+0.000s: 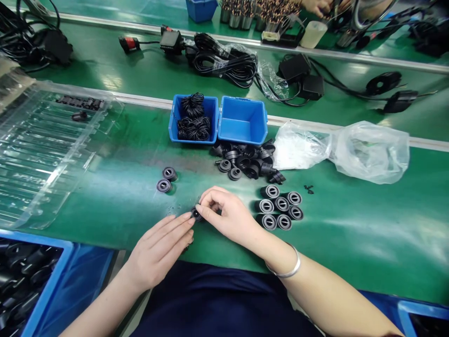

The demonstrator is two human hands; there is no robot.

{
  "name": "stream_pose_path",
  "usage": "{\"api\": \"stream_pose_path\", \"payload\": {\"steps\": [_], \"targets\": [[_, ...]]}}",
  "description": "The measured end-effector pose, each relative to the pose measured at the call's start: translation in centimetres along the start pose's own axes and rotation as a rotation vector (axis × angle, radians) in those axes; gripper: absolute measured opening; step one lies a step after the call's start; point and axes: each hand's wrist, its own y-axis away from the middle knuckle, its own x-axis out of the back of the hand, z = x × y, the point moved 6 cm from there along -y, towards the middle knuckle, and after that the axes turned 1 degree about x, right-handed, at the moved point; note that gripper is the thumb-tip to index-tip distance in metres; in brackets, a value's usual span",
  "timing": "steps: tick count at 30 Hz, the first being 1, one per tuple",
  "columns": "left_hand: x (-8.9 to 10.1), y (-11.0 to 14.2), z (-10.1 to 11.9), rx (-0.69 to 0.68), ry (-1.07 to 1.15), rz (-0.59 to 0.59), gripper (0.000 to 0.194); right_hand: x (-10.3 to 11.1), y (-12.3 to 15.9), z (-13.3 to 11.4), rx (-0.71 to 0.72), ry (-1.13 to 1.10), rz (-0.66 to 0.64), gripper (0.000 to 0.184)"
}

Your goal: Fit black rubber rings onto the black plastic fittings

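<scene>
From the head camera, the right hand (229,217), a plain silver bangle (286,263) on its wrist, has its grip pinched on a small black rubber bushing (196,214) near the desk's (354,224) front edge. The left hand (157,250) has its grip pressed together, fingertips (182,220) against the bushing; whether it also pinches, I cannot tell. Just beyond lie two matching bushings (166,180), and right of the hands stands a cluster of bushings (278,208). Toward the back edge sit a loose pile of black parts (245,161), a blue bin of black rubber rings (192,119), and an empty blue bin (242,120). A clear plastic tray (45,150) lies along the left edge.
</scene>
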Motion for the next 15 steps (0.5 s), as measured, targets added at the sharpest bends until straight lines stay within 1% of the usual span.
{"api": "stream_pose_path", "payload": {"steps": [2, 4, 6, 9, 12, 15], "targets": [[-0.2, -0.2, 0.3, -0.039, -0.027, -0.033, 0.033, -0.1, 0.1, 0.2, -0.015, -0.015, -0.001, 0.022], [-0.2, -0.4, 0.3, -0.046, -0.03, -0.025, 0.029, -0.3, 0.2, 0.7, -0.078, -0.077, -0.031, 0.019], [-0.1, -0.5, 0.2, -0.042, -0.023, -0.029, 0.027, -0.9, 0.3, 1.4, -0.188, -0.192, -0.108, 0.014], [-0.3, -0.5, 0.0, -0.038, -0.019, -0.061, 0.028, -1.9, 0.3, 2.0, -0.337, -0.337, -0.233, 0.015], [-0.4, -0.4, -0.2, -0.046, -0.019, -0.075, 0.03, -2.4, -0.2, 2.1, -0.404, -0.374, -0.302, 0.013], [-0.4, -0.4, -0.2, -0.056, -0.012, -0.079, 0.029, -2.7, -1.0, 2.0, -0.463, -0.411, -0.332, 0.004]]}}
